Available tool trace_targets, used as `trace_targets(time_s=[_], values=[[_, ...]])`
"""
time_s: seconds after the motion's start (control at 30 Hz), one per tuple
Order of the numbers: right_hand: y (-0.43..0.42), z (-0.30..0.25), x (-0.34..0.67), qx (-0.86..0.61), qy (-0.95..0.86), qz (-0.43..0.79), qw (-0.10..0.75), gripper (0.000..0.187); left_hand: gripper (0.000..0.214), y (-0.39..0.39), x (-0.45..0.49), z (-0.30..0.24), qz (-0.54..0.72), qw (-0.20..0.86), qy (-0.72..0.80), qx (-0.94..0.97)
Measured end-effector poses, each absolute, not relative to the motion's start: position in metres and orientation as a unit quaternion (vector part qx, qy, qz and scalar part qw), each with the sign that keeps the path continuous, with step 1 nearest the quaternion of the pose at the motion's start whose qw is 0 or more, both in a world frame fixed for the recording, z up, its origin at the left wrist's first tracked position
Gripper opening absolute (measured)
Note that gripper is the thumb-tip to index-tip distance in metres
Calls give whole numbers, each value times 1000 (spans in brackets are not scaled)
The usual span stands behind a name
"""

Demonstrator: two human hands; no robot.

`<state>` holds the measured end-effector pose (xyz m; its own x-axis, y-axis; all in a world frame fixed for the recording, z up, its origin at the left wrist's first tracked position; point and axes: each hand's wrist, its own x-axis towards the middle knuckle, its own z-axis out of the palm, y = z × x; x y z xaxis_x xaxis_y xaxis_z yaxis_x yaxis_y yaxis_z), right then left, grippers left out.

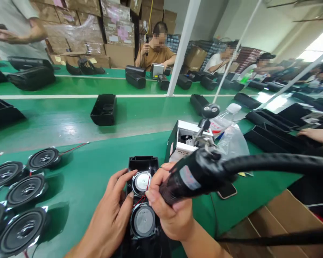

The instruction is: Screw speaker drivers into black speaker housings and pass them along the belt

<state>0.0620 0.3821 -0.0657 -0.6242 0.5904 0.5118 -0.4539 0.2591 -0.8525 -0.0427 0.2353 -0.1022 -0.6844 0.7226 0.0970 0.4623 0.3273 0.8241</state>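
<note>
A black plastic speaker housing [142,164] lies on the green table in front of me, with two round speaker drivers [142,219] set in it and a red wire between them. My left hand [111,215] rests against the housing's left side, fingers curled round its edge. My right hand [169,211] is wrapped round a black electric screwdriver [188,179], whose tip points down at the housing near the upper driver [141,182]. A thick black cable [271,163] runs from the tool off to the right.
Several loose speaker drivers [24,186] lie at the left. A small white box [183,143], a plastic bag and a bottle stand behind the housing. Black housings [103,109] ride the green conveyor. Other people work across the line; another person's hand [316,136] rests at right. Cardboard box at lower right.
</note>
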Motion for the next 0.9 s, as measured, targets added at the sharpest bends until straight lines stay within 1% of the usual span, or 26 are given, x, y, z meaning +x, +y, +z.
trace_targets(time_s=[0.07, 0.1, 0.17, 0.23, 0.33, 0.4, 0.5, 0.63, 0.7, 0.77, 0.8, 0.83, 0.9], values=[[381, -63, 60, -32, -659, 608, 442, 9, 41, 235, -44, -106, 456, 140, 797, 370], [381, -61, 60, -27, -652, 610, 450, 11, 41, 234, -45, -108, 459, 136, 796, 371], [386, -54, 64, -24, -629, 612, 479, 38, 41, 233, -45, -109, 462, 134, 794, 371], [396, -42, 74, -27, -590, 600, 539, 59, 41, 232, -44, -109, 465, 134, 796, 365], [421, -21, 88, -56, -561, 517, 644, 70, 42, 235, -46, -107, 464, 138, 802, 351], [437, -12, 92, -78, -580, 455, 671, 69, 43, 240, -49, -104, 462, 143, 807, 340], [448, -9, 92, -86, -607, 452, 648, 62, 43, 249, -55, -98, 467, 143, 809, 326], [437, -11, 94, -119, -609, 538, 571, 55, 45, 257, -56, -94, 472, 148, 807, 322], [425, -12, 103, -139, -597, 596, 519, 55, 46, 257, -54, -95, 478, 149, 804, 321], [414, -16, 117, -132, -578, 626, 506, 59, 46, 257, -52, -96, 483, 148, 801, 319], [410, -18, 125, -111, -578, 635, 501, 56, 46, 257, -51, -96, 485, 149, 800, 320], [408, -22, 133, -72, -589, 645, 481, 48, 47, 257, -50, -97, 486, 149, 799, 320], [405, -29, 146, 23, -614, 669, 418, 23, 47, 258, -49, -97, 489, 148, 798, 321]])
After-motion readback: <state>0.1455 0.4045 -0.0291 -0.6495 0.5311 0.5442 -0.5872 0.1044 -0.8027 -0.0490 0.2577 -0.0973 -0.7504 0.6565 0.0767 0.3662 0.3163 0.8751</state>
